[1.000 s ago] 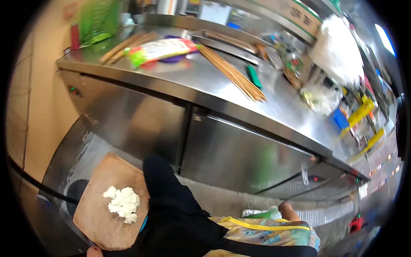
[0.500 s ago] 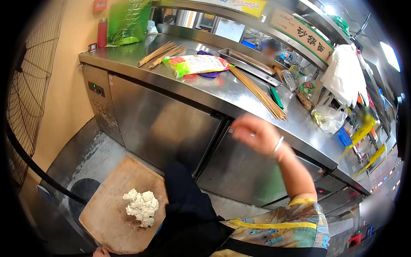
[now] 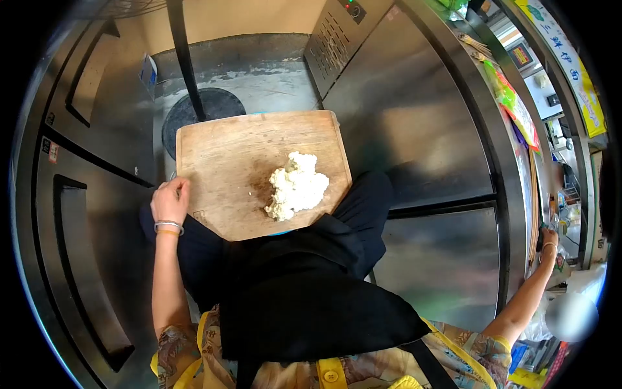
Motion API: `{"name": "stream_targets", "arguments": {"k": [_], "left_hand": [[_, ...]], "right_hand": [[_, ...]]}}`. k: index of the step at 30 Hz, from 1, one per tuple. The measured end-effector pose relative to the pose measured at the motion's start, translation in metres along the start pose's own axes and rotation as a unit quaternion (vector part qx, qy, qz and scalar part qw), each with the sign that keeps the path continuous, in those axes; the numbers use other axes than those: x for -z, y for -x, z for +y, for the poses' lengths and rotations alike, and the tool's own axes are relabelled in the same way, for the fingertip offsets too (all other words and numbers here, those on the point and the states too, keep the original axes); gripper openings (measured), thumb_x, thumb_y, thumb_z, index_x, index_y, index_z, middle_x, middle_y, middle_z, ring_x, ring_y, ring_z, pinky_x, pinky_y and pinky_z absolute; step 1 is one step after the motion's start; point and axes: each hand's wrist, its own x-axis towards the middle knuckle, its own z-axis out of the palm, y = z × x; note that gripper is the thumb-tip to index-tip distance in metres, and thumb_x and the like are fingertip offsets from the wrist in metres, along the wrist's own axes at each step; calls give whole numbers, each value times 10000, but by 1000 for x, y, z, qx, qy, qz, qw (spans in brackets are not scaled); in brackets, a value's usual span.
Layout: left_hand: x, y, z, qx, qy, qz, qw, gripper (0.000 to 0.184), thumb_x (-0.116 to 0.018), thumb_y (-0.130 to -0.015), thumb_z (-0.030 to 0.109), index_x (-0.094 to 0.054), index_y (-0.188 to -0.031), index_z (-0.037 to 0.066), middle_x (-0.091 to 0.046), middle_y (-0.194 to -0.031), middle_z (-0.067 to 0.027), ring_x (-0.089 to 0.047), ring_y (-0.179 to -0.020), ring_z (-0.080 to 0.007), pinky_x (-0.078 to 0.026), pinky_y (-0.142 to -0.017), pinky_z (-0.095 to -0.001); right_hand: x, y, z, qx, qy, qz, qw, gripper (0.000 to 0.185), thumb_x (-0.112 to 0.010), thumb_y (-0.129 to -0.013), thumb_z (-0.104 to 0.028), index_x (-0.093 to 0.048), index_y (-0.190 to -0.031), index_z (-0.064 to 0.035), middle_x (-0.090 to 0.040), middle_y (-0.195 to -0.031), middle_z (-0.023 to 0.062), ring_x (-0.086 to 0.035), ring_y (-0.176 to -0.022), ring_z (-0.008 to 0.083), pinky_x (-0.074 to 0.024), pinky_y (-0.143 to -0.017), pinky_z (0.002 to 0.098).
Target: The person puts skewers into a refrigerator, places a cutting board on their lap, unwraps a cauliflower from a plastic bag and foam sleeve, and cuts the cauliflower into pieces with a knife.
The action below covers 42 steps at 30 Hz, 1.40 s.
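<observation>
At the far left, a steel cabinet fills the side of the frame. Just right of it, left of centre, the left hand rests at the left edge of the wooden cutting board, its fingers curled; whether they grip the rim or only lie against it, I cannot tell. It seems to be steadying the board. A black round base stands on the floor beyond the board's upper left corner.

The board spans the middle of the frame, over the person's lap, and the cauliflower lies on its right half, with neither hand touching it. Below spreads a black apron.

At the right, thin sticks lie on the steel counter. The right hand, well apart from the left, is at the counter beside them, near a small dark item; its grip is too small to make out. The step in hand looks like a reach to the counter; it calls for a sure hold there and a level board.
</observation>
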Motion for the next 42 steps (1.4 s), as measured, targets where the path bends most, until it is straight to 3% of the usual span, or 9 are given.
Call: {"name": "stream_targets", "arguments": {"k": [3,6,11,16,18,20,24,32,42], "left_hand": [[-77,9,-1,28,403,-121,907,269,-646,-828,226,-609,-1050,79,-647,-952,-56,-587,-852,-145,-468,-725,-307],[-107,25,59,18,450,-176,875,533,-713,-768,262,-500,-1201,38,-552,-1167,-116,-547,-1001,-194,-449,-833,-318],[-163,37,106,40,524,-214,824,722,-782,-681,308,-450,-1241,-5,-507,-1205,-175,-540,-1036,-248,-433,-899,-341],[-195,22,105,74,483,-225,843,725,-813,-625,322,-500,-1179,-27,-552,-1117,-170,-546,-1031,-262,-441,-888,-353],[-180,22,111,59,457,-218,860,674,-811,-632,304,-526,-1142,-32,-575,-1094,-152,-564,-1002,-245,-457,-862,-340],[-163,20,118,64,505,-254,822,609,-799,-660,262,-538,-1126,-30,-585,-1096,-125,-580,-972,-214,-475,-831,-321],[-151,24,125,117,559,-269,776,600,-793,-694,210,-479,-1160,-4,-612,-1046,-82,-582,-944,-151,-477,-834,-295],[-126,31,122,245,490,-297,782,571,-771,-711,338,-489,-1095,24,-539,-902,-41,-521,-747,-78,-444,-571,-225],[-120,38,105,324,563,-312,694,656,-696,-787,362,-405,-1268,24,-505,-1223,-122,-497,-1117,-243,-445,-898,-375]], "right_hand": [[23,19,-11,-106,-167,15,980,258,-652,-791,-269,-636,-873,-24,-600,-643,63,-532,-491,163,-423,-443,301],[48,26,-16,-187,-510,-14,839,258,-664,-822,-268,-607,-937,-45,-647,-751,56,-552,-497,147,-458,-426,288],[96,124,-80,96,-747,-95,651,439,-528,-911,-107,-362,-1263,96,-518,-1168,182,-532,-870,153,-449,-703,249],[24,266,-195,227,-731,-288,576,425,-509,-904,-119,-329,-1226,92,-519,-1001,128,-507,-771,147,-456,-620,229],[-37,306,-228,91,-775,-276,561,402,-513,-896,-182,-393,-1163,93,-541,-940,132,-523,-686,130,-472,-532,204],[-103,344,-258,15,-644,-316,696,411,-542,-869,-261,-483,-1092,79,-543,-750,126,-482,-489,113,-433,-387,202],[-207,399,-320,-41,-680,-571,458,468,-636,-781,-85,-445,-1197,14,-543,-894,107,-527,-669,134,-445,-561,240],[-307,443,-344,63,-538,-632,555,318,-552,-872,-43,-453,-1173,-26,-573,-867,82,-551,-634,122,-455,-529,240],[-340,459,-330,0,-518,-646,561,270,-547,-900,-111,-454,-1143,-39,-550,-781,61,-528,-560,98,-445,-471,226]]}}
